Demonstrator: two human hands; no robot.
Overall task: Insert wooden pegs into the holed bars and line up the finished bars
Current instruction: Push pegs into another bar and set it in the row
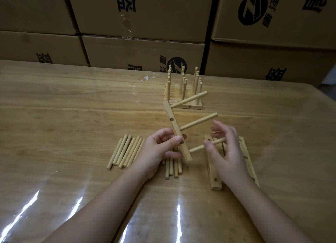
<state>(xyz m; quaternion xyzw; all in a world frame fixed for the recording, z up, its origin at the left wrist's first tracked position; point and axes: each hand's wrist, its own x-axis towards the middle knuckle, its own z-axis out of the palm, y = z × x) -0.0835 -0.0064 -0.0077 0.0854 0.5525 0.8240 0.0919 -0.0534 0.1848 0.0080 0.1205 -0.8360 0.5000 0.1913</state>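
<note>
My left hand (pixel 160 150) grips a holed wooden bar (pixel 174 126) tilted above the table. Three pegs stick out of it to the right: a top peg (pixel 189 99), a middle peg (pixel 199 121) and a bottom peg (pixel 197 148). My right hand (pixel 227 151) is at the outer end of the bottom peg, thumb under it and fingers spread above. Loose pegs (pixel 125 152) lie left of my left hand, and more loose pegs (pixel 172 168) lie under it. Empty holed bars (pixel 213 177) lie beneath my right hand. Finished bars (pixel 183 99) with upright pegs stand lined up further back.
The wooden table (pixel 72 106) is covered by a glossy clear sheet with glare near the front edge. Stacked cardboard boxes (pixel 145 15) form a wall right behind the table. A small white scrap (pixel 147 77) lies near the back.
</note>
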